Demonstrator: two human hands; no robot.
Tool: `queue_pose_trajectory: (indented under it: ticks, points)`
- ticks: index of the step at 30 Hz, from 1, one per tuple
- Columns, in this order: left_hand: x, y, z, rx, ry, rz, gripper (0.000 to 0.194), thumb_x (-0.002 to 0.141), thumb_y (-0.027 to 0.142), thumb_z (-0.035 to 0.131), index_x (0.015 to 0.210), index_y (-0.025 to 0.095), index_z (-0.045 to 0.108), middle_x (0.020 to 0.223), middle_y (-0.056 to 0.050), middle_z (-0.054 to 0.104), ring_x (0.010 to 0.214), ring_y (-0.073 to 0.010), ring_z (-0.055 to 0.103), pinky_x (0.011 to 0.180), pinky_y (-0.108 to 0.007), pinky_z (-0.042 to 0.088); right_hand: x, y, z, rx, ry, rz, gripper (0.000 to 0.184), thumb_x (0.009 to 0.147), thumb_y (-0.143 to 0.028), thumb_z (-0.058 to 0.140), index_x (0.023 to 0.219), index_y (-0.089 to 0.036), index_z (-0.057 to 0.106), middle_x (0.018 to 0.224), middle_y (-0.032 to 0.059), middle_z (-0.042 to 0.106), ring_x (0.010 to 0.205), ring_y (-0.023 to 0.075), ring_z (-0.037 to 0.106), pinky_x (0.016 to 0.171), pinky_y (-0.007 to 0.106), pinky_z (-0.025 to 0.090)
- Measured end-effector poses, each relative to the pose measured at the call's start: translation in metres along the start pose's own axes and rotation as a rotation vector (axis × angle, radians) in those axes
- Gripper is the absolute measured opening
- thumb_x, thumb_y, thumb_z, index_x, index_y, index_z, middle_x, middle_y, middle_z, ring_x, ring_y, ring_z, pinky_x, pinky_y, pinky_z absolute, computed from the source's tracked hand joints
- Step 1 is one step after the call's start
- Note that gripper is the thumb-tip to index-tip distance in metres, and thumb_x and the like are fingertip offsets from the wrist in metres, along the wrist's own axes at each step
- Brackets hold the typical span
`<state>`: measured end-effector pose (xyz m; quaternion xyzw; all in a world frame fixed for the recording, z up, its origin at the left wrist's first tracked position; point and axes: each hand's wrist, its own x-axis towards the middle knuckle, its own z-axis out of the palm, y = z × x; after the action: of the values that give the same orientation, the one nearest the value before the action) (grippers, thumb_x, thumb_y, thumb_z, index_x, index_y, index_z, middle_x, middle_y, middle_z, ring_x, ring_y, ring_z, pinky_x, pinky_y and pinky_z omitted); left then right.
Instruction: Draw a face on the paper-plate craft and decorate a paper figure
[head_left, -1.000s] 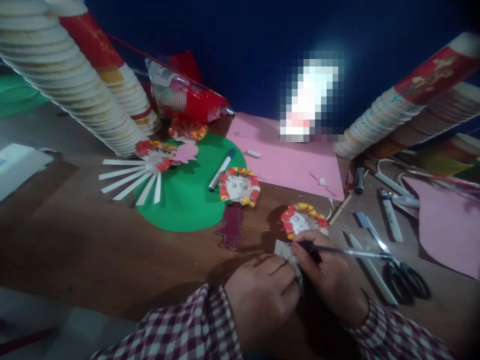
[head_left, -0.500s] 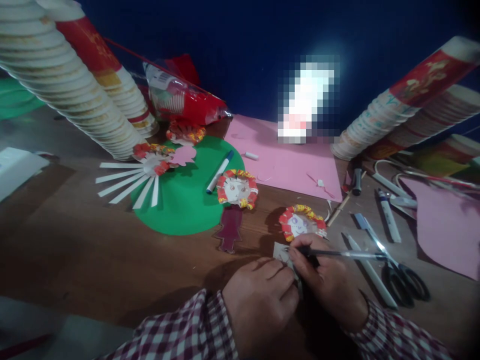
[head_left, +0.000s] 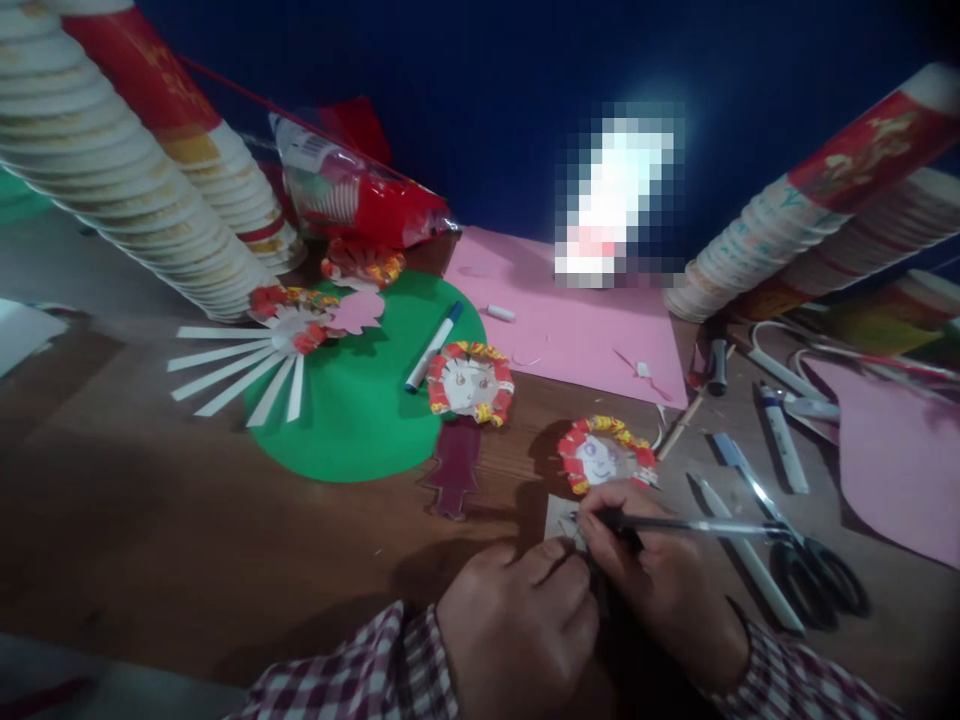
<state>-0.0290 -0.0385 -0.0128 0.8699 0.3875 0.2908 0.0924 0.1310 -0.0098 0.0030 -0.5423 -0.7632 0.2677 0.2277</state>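
Observation:
My right hand (head_left: pixel 664 575) is closed round a pen (head_left: pixel 697 522) with a clear barrel. Its tip rests on a small pale piece of paper (head_left: pixel 557 512) that carries a few dark lines. Curled over the lower part of that paper, my left hand (head_left: pixel 517 620) presses it to the table and hides much of it. Just above the fingers lies a paper face (head_left: pixel 600 460) with a red and yellow crinkled rim. To its left is a second paper face (head_left: pixel 470 385), joined to a dark maroon body cutout (head_left: pixel 455 470).
Scissors (head_left: pixel 817 575), a white stick-like tool (head_left: pixel 746 555) and a marker (head_left: pixel 784 440) lie at right. Another marker (head_left: pixel 435 348) rests on green paper (head_left: pixel 337 430). Pink paper (head_left: pixel 577 340) lies behind. Stacked paper cups (head_left: pixel 127 170) lean at left, more cups (head_left: pixel 795 210) at right.
The whole view has shifted slightly. My right hand keeps the pen on the paper, and my left hand stays on it; only small movement shows.

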Motion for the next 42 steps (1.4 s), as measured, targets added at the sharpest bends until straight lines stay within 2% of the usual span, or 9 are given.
queue_pose_trajectory:
  ticks: [4, 9, 18, 33, 39, 42]
  points:
    - [-0.0001, 0.0016, 0.0013, 0.0, 0.016, -0.037, 0.025, 0.093, 0.02, 0.041, 0.072, 0.018, 0.053, 0.073, 0.004, 0.063, 0.077, -0.0111, 0.062, 0.051, -0.027, 0.037, 0.0006, 0.0003, -0.0006, -0.019, 0.005, -0.022, 0.011, 0.09, -0.025, 0.046, 0.081, -0.022, 0.052, 0.074, -0.0007, 0.058, 0.07, 0.0135, 0.057, 0.062, 0.022, 0.046]
    - [-0.002, 0.0015, 0.0015, 0.003, -0.002, -0.013, 0.019, 0.092, 0.021, 0.043, 0.076, 0.018, 0.054, 0.077, 0.004, 0.063, 0.083, -0.0118, 0.06, 0.052, -0.028, 0.038, -0.0004, 0.0004, -0.0018, -0.032, -0.017, -0.028, 0.011, 0.09, -0.024, 0.046, 0.081, -0.023, 0.051, 0.072, -0.0014, 0.058, 0.069, 0.0132, 0.057, 0.06, 0.021, 0.045]
    - [0.0004, -0.0002, -0.0022, -0.004, -0.035, 0.011, 0.016, 0.09, 0.022, 0.048, 0.076, 0.017, 0.055, 0.078, 0.003, 0.062, 0.083, -0.0131, 0.061, 0.054, -0.028, 0.041, -0.0002, -0.0009, -0.0013, -0.038, -0.019, -0.07, 0.01, 0.089, -0.022, 0.048, 0.08, -0.024, 0.051, 0.071, -0.003, 0.058, 0.068, 0.0125, 0.055, 0.061, 0.02, 0.045]
    - [-0.0027, -0.0015, -0.0011, -0.005, -0.033, 0.022, 0.01, 0.088, 0.023, 0.052, 0.08, 0.017, 0.056, 0.084, 0.003, 0.062, 0.09, -0.0133, 0.06, 0.056, -0.028, 0.042, 0.0007, -0.0043, -0.002, -0.015, -0.063, -0.047, 0.01, 0.09, -0.025, 0.047, 0.081, -0.024, 0.051, 0.07, -0.0035, 0.06, 0.067, 0.012, 0.058, 0.06, 0.021, 0.045]
    - [-0.0009, -0.0002, -0.0022, 0.001, -0.018, 0.011, 0.018, 0.091, 0.02, 0.045, 0.077, 0.017, 0.057, 0.085, 0.004, 0.065, 0.089, -0.0123, 0.061, 0.058, -0.027, 0.045, 0.0002, -0.0038, -0.0069, 0.002, 0.029, -0.014, 0.009, 0.089, -0.023, 0.045, 0.083, -0.022, 0.052, 0.069, -0.0016, 0.058, 0.063, 0.0126, 0.059, 0.057, 0.022, 0.045]
    - [-0.0022, 0.0001, -0.0024, 0.01, -0.017, 0.029, 0.019, 0.092, 0.019, 0.043, 0.078, 0.017, 0.058, 0.084, 0.004, 0.065, 0.091, -0.0126, 0.061, 0.056, -0.026, 0.045, 0.0, -0.0034, -0.007, -0.004, 0.025, -0.016, 0.01, 0.089, -0.024, 0.045, 0.082, -0.022, 0.052, 0.071, -0.0007, 0.059, 0.066, 0.0131, 0.06, 0.058, 0.022, 0.046]
